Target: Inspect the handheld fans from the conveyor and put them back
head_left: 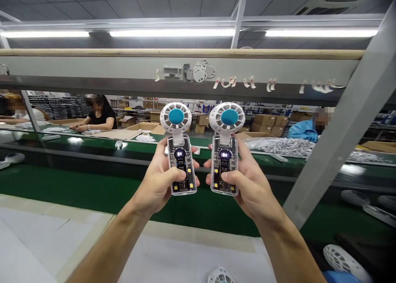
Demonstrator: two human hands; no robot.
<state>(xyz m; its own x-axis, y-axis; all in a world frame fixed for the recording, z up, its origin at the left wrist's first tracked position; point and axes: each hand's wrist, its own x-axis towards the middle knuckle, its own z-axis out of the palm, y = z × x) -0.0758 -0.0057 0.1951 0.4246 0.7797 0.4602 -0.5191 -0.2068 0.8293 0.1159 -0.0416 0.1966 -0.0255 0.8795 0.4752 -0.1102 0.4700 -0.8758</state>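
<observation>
My left hand [159,175] is wrapped round a handheld fan [183,151], its thumb pressed on the front of the clear body. A second handheld fan [224,151] of the same kind is in my right hand [247,180], also with the thumb on its front. Both fans stand upright side by side, a small gap between them. Each has a white round head with a teal centre and a see-through handle showing a dark circuit board. Small displays on both handles are lit with digits I cannot read surely. The backs of the fans and most fingers are hidden.
A green conveyor belt [130,184] runs across beyond the white worktop [185,254]. A slanted metal post [340,109] stands at right. More fan parts [345,260] lie low right, and another fan head [221,276] sits at the bottom edge. Co-workers [103,116] sit across the line.
</observation>
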